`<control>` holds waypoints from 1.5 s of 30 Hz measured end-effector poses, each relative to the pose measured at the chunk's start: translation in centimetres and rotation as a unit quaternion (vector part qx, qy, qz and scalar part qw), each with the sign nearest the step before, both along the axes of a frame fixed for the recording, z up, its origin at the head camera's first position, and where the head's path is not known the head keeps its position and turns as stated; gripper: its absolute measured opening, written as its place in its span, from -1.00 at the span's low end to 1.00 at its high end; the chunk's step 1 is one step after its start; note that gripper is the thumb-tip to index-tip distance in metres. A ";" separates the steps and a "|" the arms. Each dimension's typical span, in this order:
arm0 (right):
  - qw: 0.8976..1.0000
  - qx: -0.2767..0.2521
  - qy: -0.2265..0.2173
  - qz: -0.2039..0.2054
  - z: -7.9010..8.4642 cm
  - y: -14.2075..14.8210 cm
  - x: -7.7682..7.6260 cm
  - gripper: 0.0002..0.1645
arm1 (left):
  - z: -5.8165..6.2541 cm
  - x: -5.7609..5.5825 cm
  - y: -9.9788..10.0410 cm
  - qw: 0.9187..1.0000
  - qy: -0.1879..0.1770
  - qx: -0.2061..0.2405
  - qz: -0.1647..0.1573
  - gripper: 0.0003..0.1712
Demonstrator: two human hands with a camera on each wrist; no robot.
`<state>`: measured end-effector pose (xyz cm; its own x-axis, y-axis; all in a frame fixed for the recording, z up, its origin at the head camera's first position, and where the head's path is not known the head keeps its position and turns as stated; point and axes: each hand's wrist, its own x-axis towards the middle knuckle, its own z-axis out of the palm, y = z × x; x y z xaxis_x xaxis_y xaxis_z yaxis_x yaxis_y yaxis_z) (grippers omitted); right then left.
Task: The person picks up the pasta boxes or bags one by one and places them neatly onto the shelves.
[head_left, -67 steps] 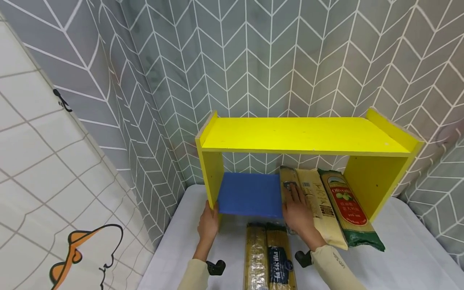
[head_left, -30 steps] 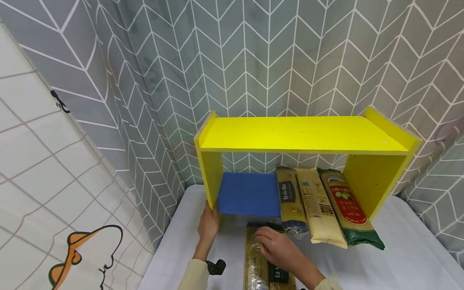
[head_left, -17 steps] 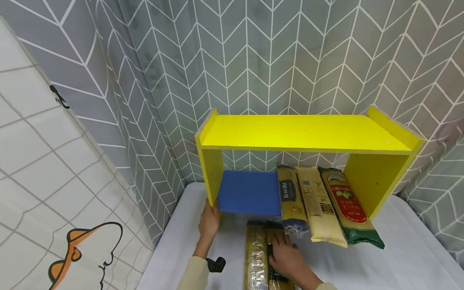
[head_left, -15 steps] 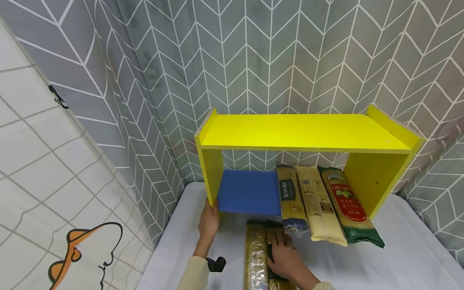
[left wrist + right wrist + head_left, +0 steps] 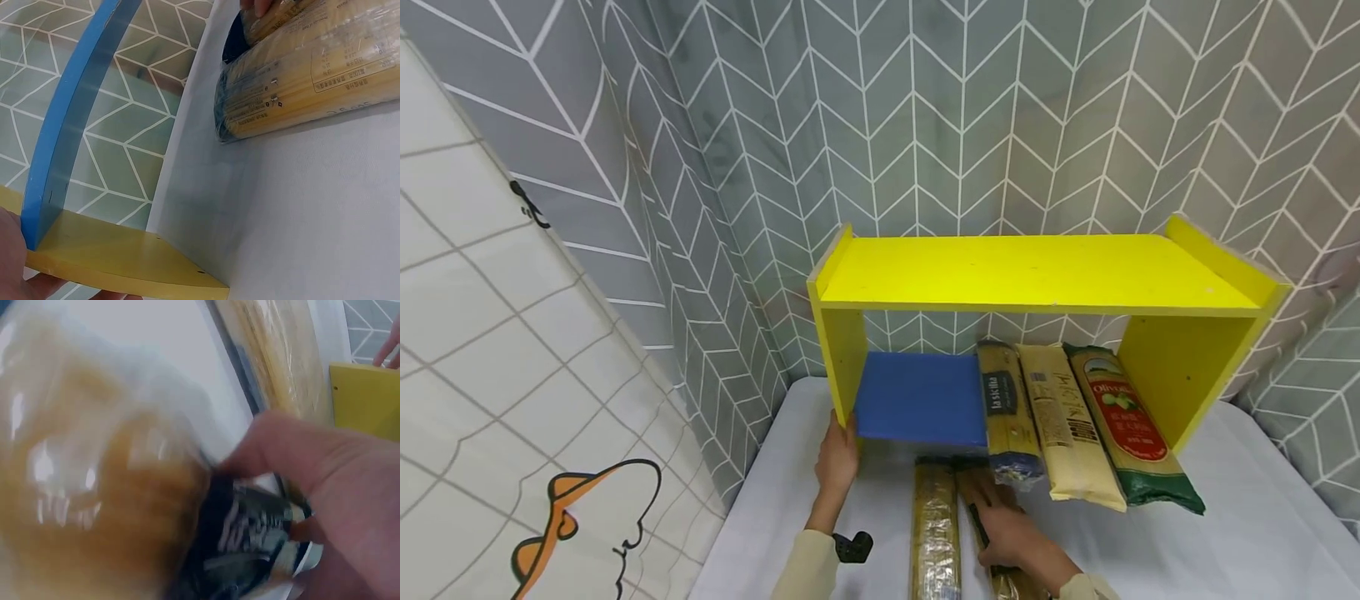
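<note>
My left hand [image 5: 837, 458] grips the lower front edge of the left side panel of a yellow shelf unit [image 5: 1037, 271], the panel lying between thumb and fingers in the left wrist view. Below the shelf, my right hand [image 5: 1011, 529] holds a clear-wrapped pack of spaghetti [image 5: 100, 506] by its dark label, thumb on one side and fingers on the other. This pack slants away from a second spaghetti pack [image 5: 936, 533], which lies lengthwise on the white table to its left. Much of the held pack is hidden under my right hand in the head view.
On the blue lower board [image 5: 919, 398] three packs lean side by side at the right: a la sicilia spaghetti pack [image 5: 1009, 417], a cream pack [image 5: 1067, 425] and a green-ended pack with a red label [image 5: 1131, 425]. A patterned curtain [image 5: 925, 125] hangs behind.
My right hand has left the la sicilia pack on the board and come down to the right-hand pack on the table. That pack has swung rightward, opening a gap. My left hand stays put.
</note>
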<state>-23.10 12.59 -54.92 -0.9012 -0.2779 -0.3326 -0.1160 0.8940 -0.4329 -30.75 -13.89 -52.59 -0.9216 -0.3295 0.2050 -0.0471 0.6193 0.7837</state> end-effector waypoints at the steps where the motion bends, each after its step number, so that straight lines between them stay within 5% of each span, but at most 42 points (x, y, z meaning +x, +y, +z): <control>1: 1.000 0.003 0.004 -0.002 0.0 0.3 0.0 0.17 | 0.0 0.0 0.1 1.000 0.001 0.001 -0.001 -0.59; 5: 0.998 0.040 0.050 -0.018 -0.7 0.7 0.6 0.05 | 0.0 -0.1 0.1 1.000 -0.002 0.002 -0.001 -0.58; 9: 0.984 0.130 0.116 -0.027 -2.0 0.5 1.6 0.00 | 0.0 0.0 0.0 1.000 -0.006 0.002 -0.004 -0.56; 12: 0.979 0.162 0.120 -0.035 -2.6 0.4 1.7 -0.01 | -0.1 0.0 0.1 1.000 -0.005 0.001 -0.005 -0.56; 19: 0.978 0.143 0.142 -0.054 -2.0 0.7 1.5 -0.02 | -0.3 0.0 0.2 1.000 -0.004 0.006 -0.007 -0.56; 24: 0.963 0.148 0.220 -0.049 -1.5 0.8 2.0 0.03 | -0.3 -0.1 0.2 1.000 -0.001 0.007 -0.007 -0.58; 31: 0.954 0.127 0.253 -0.095 -2.3 0.4 2.0 -0.08 | -0.2 -0.1 0.3 1.000 0.002 0.002 -0.004 -0.61; 36: 0.940 0.125 0.306 -0.081 -2.3 -0.2 1.8 -0.06 | -0.1 -0.1 0.3 1.000 0.002 0.001 -0.002 -0.58; 42: 0.954 0.080 0.281 -0.059 -1.5 -1.2 1.6 -0.11 | -0.1 -0.1 0.1 1.000 0.000 0.003 0.002 -0.60; 45: 0.950 0.072 0.300 -0.049 -1.3 -1.8 1.8 -0.12 | -0.1 0.0 0.0 1.000 -0.002 0.004 -0.001 -0.59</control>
